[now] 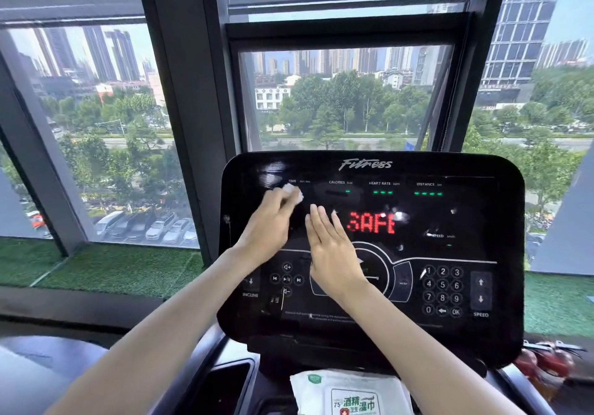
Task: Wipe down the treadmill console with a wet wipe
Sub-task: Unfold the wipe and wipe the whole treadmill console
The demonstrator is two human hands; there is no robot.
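Observation:
The black treadmill console (466, 221) fills the middle, its red display reading SAFE. My left hand (266, 228) presses a small white wet wipe (294, 192) against the console's upper left, just under the TIME label; most of the wipe is hidden under the fingers. My right hand (334, 250) lies flat with straight fingers on the console's centre, left of the red letters, and holds nothing.
A white pack of wet wipes (350, 395) lies in the tray below the console. A number keypad (443, 291) and speed arrows sit at the console's right. Large windows (347, 99) stand right behind. Artificial grass (122, 266) covers the sill.

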